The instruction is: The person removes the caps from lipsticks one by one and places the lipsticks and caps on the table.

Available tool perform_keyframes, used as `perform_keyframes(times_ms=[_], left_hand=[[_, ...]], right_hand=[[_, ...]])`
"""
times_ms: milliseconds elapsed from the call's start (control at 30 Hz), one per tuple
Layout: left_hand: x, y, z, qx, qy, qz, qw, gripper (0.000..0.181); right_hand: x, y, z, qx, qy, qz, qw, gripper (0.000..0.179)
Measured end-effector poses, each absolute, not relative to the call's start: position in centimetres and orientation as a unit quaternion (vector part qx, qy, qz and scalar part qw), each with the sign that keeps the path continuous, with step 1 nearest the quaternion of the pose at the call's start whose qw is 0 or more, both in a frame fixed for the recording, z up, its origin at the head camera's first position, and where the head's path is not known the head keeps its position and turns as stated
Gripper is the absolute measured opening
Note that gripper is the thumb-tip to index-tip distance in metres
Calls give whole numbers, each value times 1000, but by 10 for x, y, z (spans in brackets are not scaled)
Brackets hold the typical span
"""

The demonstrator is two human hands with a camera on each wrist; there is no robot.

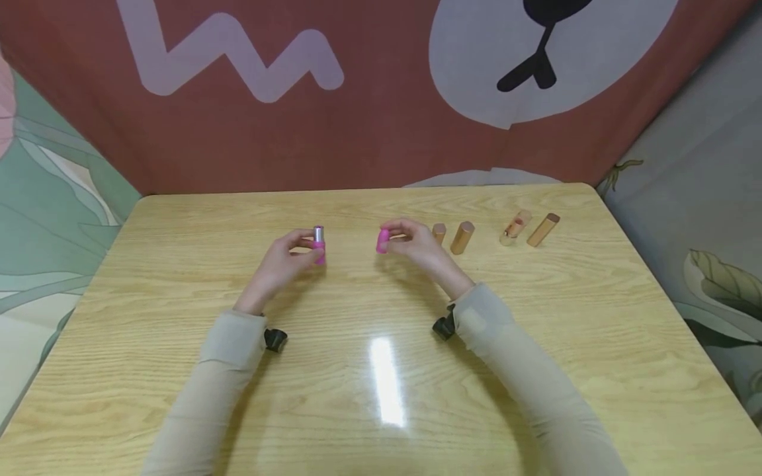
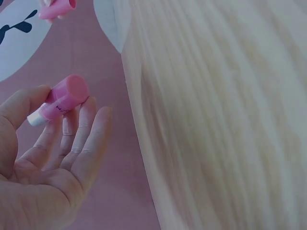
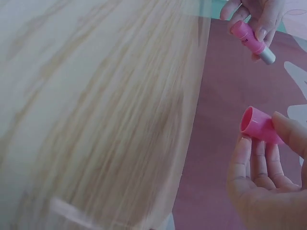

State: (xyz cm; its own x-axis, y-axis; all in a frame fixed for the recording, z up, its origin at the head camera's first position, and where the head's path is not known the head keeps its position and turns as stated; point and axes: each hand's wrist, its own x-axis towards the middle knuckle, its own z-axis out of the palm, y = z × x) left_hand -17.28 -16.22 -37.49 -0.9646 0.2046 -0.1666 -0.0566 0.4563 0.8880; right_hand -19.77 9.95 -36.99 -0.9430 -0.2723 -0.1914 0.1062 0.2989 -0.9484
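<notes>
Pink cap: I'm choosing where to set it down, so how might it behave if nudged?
The pink cap is probably light, since its open end shows it hollow. Its rounded wall suggests it could roll on its side. The smooth surface may be slippery.

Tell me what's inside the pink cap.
Inside the pink cap, only its pink wall near the opening shows in the right wrist view; what lies deeper is covered by the cap's own side.

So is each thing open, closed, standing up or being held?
Pink tube: held, uncapped, silver end up.
Pink cap: held, off, open end down.
Left hand: pinching pink tube.
Right hand: pinching pink cap.
Gold tubes: standing, caps unclear.
Clear tube: standing, cap unclear.
</notes>
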Motion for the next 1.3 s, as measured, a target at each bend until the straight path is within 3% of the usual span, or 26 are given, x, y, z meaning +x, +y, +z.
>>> perform_keyframes(times_ms=[267,1300], left_hand=[[-174,-175,-375,24,834,537,125,53],[-173,-201,-379,-44,849,509,134,47]], right_hand=[[-203,99,-375,-70,814,-556,153,31],[-209,100,-384,-91,850,-478,203,29]])
